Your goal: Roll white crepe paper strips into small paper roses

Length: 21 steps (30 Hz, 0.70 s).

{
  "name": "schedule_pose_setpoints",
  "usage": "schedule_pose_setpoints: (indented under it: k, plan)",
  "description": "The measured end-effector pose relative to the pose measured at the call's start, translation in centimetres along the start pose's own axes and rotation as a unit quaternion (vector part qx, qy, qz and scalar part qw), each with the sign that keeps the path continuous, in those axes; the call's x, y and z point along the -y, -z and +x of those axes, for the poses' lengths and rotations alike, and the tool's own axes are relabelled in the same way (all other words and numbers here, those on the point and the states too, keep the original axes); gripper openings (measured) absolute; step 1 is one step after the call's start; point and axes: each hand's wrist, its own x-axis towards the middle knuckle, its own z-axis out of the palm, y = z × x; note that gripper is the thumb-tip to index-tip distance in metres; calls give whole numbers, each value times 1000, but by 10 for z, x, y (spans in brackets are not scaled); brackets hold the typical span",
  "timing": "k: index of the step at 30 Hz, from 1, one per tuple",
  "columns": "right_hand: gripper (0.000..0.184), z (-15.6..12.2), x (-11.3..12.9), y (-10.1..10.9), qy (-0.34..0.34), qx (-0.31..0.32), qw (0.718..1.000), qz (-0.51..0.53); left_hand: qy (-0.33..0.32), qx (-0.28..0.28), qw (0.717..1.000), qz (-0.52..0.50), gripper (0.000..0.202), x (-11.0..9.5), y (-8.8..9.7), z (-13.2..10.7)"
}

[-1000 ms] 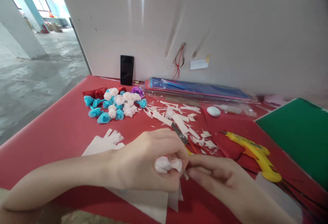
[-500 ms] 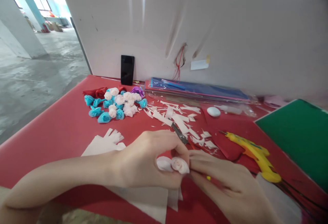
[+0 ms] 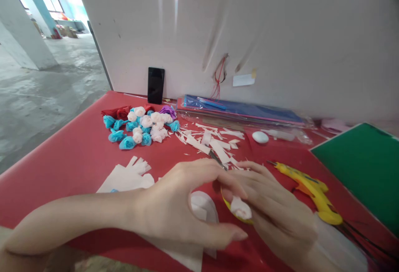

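A small pinkish-white paper rose [image 3: 240, 209] is at the fingers of my right hand [image 3: 277, 205], which appears to hold it, though its grip is partly hidden. My left hand [image 3: 181, 201] is open, thumb and index finger spread apart, its index fingertip close to the right hand's fingers. Just below the rose shows the curved yellow edge [image 3: 227, 201] of something I cannot make out. Under my left hand and forearm lie white paper pieces [image 3: 124, 179]; one rounded piece [image 3: 207, 201] shows between thumb and index finger.
Blue, white, red and purple paper roses [image 3: 140, 126] lie at the back left beside an upright phone [image 3: 156, 85]. White scraps [image 3: 218, 141] surround a grey metal blade [image 3: 217, 160]. A yellow glue gun [image 3: 307, 185], white egg-shaped object [image 3: 260, 137] and green board [image 3: 361, 168] are right.
My left thumb and index finger have opened away from the rose. The rose has moved right and slightly down with my right hand. More of the yellow edge shows.
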Motion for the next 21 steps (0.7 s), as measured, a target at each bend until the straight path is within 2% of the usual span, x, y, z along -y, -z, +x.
schedule_pose_setpoints:
  k: [3,5,10,13,21]
  plan:
    - [29,-3,-2,6,19,40,997,-58,34,-12,999,-37,14,-5,2,1]
    - [28,-5,0,6,12,32,997,-70,54,-10,998,-38,3,-7,4,2]
    - [27,-9,1,0,-1,-7,999,-51,66,-6,997,-45,9,-7,5,2]
    - [29,-8,2,-2,-10,-1,999,-53,77,-15,995,-62,7,-7,4,2]
    - [27,-8,1,-3,2,11,997,-79,148,11,982,-118,9,-11,4,1]
